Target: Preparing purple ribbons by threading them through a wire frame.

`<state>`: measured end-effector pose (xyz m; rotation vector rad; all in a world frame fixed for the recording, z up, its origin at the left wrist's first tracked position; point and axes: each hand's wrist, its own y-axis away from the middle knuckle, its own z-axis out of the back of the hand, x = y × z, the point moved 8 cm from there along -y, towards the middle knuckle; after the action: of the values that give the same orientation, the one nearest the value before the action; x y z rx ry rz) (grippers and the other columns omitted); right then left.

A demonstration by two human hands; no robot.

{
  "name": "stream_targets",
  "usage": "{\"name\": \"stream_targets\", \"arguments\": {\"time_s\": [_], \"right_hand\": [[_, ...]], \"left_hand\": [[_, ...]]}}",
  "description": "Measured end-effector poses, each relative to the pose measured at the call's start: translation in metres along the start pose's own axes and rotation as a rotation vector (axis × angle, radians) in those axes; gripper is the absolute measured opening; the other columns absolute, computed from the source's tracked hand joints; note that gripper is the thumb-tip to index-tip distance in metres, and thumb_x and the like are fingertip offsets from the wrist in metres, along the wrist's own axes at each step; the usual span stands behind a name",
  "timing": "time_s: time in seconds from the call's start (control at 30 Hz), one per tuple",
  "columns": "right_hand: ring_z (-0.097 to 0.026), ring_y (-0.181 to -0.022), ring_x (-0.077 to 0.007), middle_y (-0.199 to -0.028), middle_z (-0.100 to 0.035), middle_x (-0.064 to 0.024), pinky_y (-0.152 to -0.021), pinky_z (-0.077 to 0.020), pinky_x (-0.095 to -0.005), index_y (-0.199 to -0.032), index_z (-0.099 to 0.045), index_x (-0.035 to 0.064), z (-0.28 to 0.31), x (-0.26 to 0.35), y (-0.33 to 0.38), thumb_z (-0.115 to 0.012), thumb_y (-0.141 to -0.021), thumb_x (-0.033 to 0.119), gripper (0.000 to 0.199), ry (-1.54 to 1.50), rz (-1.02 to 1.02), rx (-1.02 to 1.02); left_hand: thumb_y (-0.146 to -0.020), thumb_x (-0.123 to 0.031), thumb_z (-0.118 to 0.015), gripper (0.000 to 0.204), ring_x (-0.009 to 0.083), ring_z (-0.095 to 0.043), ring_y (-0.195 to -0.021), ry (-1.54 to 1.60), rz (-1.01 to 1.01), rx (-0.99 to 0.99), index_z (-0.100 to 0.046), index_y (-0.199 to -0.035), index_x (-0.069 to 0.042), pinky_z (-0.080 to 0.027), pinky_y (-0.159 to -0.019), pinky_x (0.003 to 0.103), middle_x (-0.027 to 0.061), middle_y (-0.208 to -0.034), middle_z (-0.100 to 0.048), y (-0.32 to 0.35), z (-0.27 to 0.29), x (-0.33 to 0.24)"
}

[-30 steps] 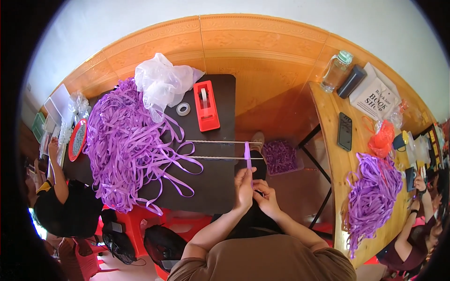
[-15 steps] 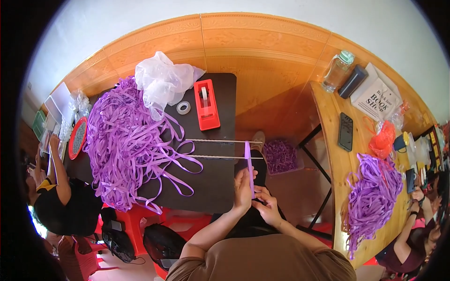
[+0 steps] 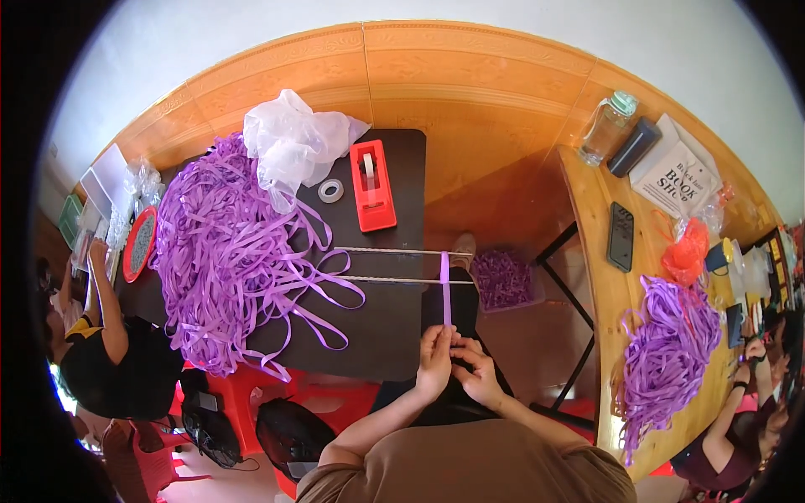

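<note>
A single purple ribbon strip (image 3: 446,289) runs from my hands up over two thin white cords (image 3: 394,265) stretched across the black table (image 3: 381,323). My left hand (image 3: 434,360) pinches the near end of the strip. My right hand (image 3: 480,375) sits just beside it, fingers closed on the same end. A large heap of purple ribbon (image 3: 222,251) covers the table's left half.
A red tape dispenser (image 3: 370,186), a small tape roll (image 3: 330,190) and a white plastic bag (image 3: 292,142) lie on the table's far side. A box of purple pieces (image 3: 501,279) sits on the floor. Another ribbon pile (image 3: 667,352) lies on the wooden table at right. A person (image 3: 109,335) sits at left.
Both hands have drawn back toward my body, pulling the purple strip longer and straighter across the two cords.
</note>
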<state>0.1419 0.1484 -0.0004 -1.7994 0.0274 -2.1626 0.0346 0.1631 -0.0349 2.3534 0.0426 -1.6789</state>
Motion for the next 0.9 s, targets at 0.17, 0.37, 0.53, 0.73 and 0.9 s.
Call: {"name": "stream_targets", "arguments": {"time_s": [0.17,0.37,0.53,0.73,0.9], "right_hand": [[-0.059,-0.092,-0.0288,-0.104,-0.059,-0.0145,-0.082,-0.0471,-0.0342,-0.103,-0.062,-0.0002,0.029,0.022,-0.017,-0.059,-0.07,-0.013,0.036,0.202,0.151,-0.267],[-0.056,-0.079,-0.0222,-0.097,-0.058,-0.0078,-0.067,-0.0381,-0.0344,-0.103,-0.066,0.0069,0.006,0.075,-0.059,-0.068,-0.059,0.006,0.044,0.75,0.775,-0.157],[-0.056,-0.076,-0.0167,-0.096,-0.057,-0.0056,-0.061,-0.0383,-0.03,-0.091,-0.067,0.002,-0.011,0.086,-0.055,-0.067,-0.066,0.01,0.027,0.863,0.971,-0.066],[-0.054,-0.073,-0.0159,-0.091,-0.057,-0.0046,-0.058,-0.0372,-0.0287,-0.088,-0.067,0.0015,-0.013,0.098,-0.041,-0.069,-0.067,0.009,0.022,0.897,1.038,-0.086],[-0.054,-0.068,-0.0164,-0.087,-0.058,-0.0028,-0.055,-0.0361,-0.0285,-0.088,-0.069,0.0036,-0.01,0.115,-0.047,-0.074,-0.06,0.01,0.029,0.847,1.047,-0.101]], "left_hand": [[-0.098,-0.02,-0.05,0.021,0.0055,-0.054,-0.074,-0.15,-0.056,-0.069,-0.061,-0.096,-0.003,-0.043,-0.068,0.021,0.0016,-0.081,-0.063,0.006,0.011,-0.002],[-0.099,-0.017,-0.048,0.02,0.0095,-0.055,-0.073,-0.242,-0.1,-0.092,-0.058,-0.094,0.0,-0.045,-0.069,0.023,0.0033,-0.078,-0.058,0.019,0.019,-0.012],[-0.096,-0.01,-0.052,0.015,0.0098,-0.055,-0.072,-0.173,-0.134,-0.066,-0.057,-0.09,0.003,-0.045,-0.069,0.023,0.0047,-0.078,-0.059,0.032,0.019,-0.031],[-0.093,-0.007,-0.057,0.012,0.0086,-0.055,-0.07,-0.048,-0.073,0.001,-0.059,-0.085,0.002,-0.045,-0.068,0.022,0.0041,-0.077,-0.059,0.045,0.023,-0.03],[-0.09,-0.004,-0.06,0.007,0.0088,-0.055,-0.073,0.134,-0.161,0.078,-0.06,-0.086,0.002,-0.045,-0.07,0.022,0.0038,-0.08,-0.059,0.044,0.022,-0.026]]}}
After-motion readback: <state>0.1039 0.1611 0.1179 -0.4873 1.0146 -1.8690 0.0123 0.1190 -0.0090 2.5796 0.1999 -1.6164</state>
